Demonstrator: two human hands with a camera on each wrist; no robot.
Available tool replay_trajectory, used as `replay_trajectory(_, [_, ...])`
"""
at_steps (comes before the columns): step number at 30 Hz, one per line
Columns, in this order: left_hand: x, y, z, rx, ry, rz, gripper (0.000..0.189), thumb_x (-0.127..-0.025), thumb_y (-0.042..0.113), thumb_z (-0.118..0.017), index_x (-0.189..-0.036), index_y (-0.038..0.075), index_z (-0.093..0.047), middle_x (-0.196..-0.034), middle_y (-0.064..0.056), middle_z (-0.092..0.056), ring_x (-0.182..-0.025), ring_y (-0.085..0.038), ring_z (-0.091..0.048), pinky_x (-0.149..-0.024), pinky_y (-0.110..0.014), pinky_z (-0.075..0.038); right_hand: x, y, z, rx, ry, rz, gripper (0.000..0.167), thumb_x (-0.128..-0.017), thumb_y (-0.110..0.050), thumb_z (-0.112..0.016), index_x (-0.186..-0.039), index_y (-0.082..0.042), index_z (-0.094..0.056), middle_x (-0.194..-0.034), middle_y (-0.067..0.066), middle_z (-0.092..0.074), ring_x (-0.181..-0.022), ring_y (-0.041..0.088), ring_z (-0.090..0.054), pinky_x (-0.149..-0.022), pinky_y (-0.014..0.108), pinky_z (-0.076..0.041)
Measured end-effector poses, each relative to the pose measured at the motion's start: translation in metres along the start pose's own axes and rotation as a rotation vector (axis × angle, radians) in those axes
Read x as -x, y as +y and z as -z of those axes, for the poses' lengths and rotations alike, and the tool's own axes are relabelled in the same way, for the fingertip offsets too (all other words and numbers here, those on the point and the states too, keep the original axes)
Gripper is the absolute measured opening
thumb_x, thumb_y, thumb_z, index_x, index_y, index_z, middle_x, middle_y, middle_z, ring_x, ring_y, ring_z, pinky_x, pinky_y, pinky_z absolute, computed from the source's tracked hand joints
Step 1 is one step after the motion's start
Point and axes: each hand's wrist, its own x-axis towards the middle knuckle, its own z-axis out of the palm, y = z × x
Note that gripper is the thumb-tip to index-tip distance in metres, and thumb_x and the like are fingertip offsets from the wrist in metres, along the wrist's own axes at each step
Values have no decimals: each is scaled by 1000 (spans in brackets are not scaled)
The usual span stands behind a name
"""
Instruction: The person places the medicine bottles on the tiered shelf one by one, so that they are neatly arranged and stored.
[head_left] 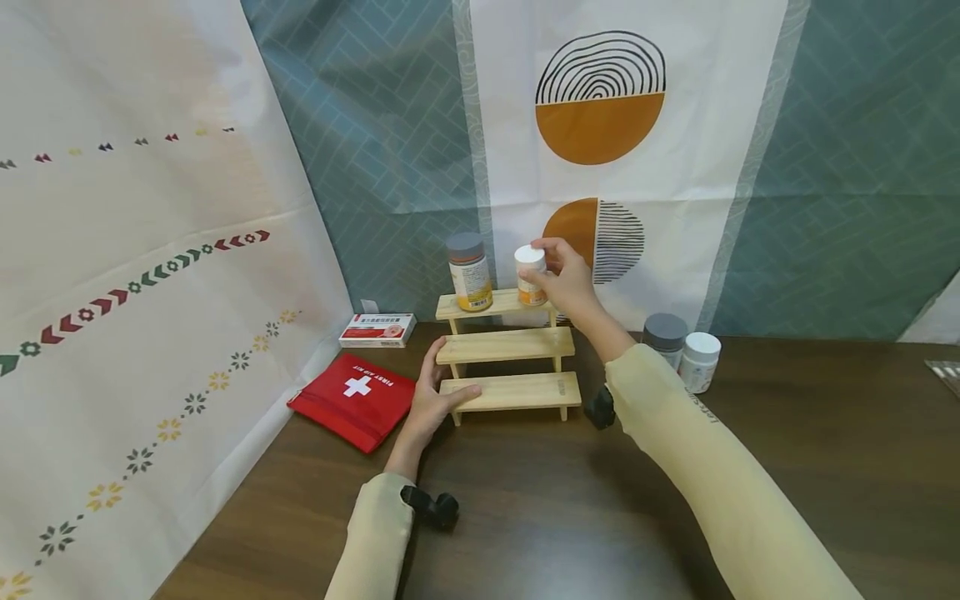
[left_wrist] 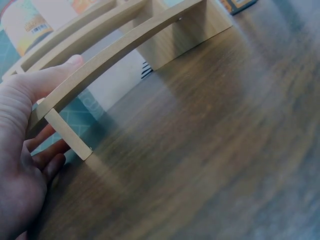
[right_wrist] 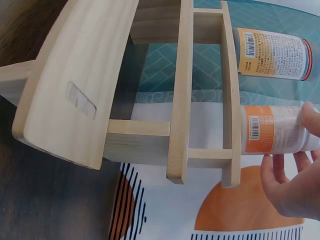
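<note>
A three-step wooden shelf (head_left: 517, 390) stands on the table near the back cloth. My left hand (head_left: 433, 400) grips its left end, thumb over the lowest step and fingers along the side. On the top step stands a white pill bottle with an orange label (head_left: 531, 292). My right hand (head_left: 570, 279) holds it near the white cap, between thumb and fingers; in the right wrist view its base is at the top board (right_wrist: 230, 100). A grey-capped bottle with a yellow label (head_left: 471, 275) stands on the same step, to the left.
Left of the shelf lie a red first aid pouch (head_left: 360, 400) and a white and red medicine box (head_left: 377, 331). Behind my right forearm stand a grey-capped bottle (head_left: 665, 333) and a white bottle (head_left: 701, 363). Patterned cloth (head_left: 405, 125) hangs behind the table.
</note>
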Motion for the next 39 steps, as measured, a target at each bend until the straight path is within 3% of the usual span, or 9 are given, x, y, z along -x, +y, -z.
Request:
replay_trajectory(6, [10, 24, -2, 7, -29, 22, 94, -81, 2, -74, -155, 22, -20, -139, -20, -49, -129, -41, -44, -88, -27, -47, -3, 1, -1, 24, -18, -16, 50, -94, -15, -65, -139, -13, -45, -143, 13, -52, -123, 33, -55, -85, 41, -52])
replay_trajectory(11, [11, 23, -1, 18, -23, 21, 94, -81, 0, -74, -154, 25, -21, -138, -20, -49, -128, -40, -46, -86, -26, -47, -3, 3, -1, 92, -36, -2, 50, -95, -20, -63, -141, -17, -43, -146, 14, -50, -123, 36, -55, -94, 50, -51])
replay_trajectory(16, [10, 23, -1, 26, -18, 18, 94, -81, -1, -74, -154, 25, -22, -138, -21, -49, -126, -41, -47, -85, -24, -48, -1, 1, 6, 148, -81, 47, 51, -97, -21, -60, -145, -18, -42, -146, 15, -49, -124, 38, -53, -93, 50, -51])
replay_trajectory(21, [10, 23, -2, 7, -24, 26, 95, -80, -1, -75, -154, 24, -21, -139, -20, -49, -127, -38, -47, -86, -25, -47, 2, -7, 16, 183, -96, 77, 54, -97, -19, -60, -147, -15, -41, -148, 15, -46, -132, 36, -48, -103, 53, -44])
replay_trajectory(28, [4, 9, 0, 16, -13, 10, 95, -80, 0, -74, -154, 27, -21, -139, -19, -49, -127, -36, -47, -86, -25, -47, 11, -9, 31, 178, -52, 113, 43, -97, -17, -60, -138, -5, -50, -139, 16, -54, -129, 34, -50, -108, 49, -41])
replay_trajectory(31, [-1, -1, 1, 4, -2, 2, 95, -81, 1, -75, -154, 30, -21, -138, -18, -50, -126, -34, -48, -85, -25, -47, 17, -7, 37, 166, -49, 105, 43, -97, -19, -60, -137, -5, -51, -140, 15, -54, -130, 33, -49, -108, 49, -40])
replay_trajectory(39, [0, -5, 0, -15, 10, -36, 93, -80, 3, -76, -152, 32, -24, -135, -16, -52, -123, -31, -50, -87, -27, -47, 38, -3, 52, 152, -18, 104, 41, -98, -23, -60, -135, -9, -53, -138, 15, -55, -129, 31, -47, -107, 50, -37])
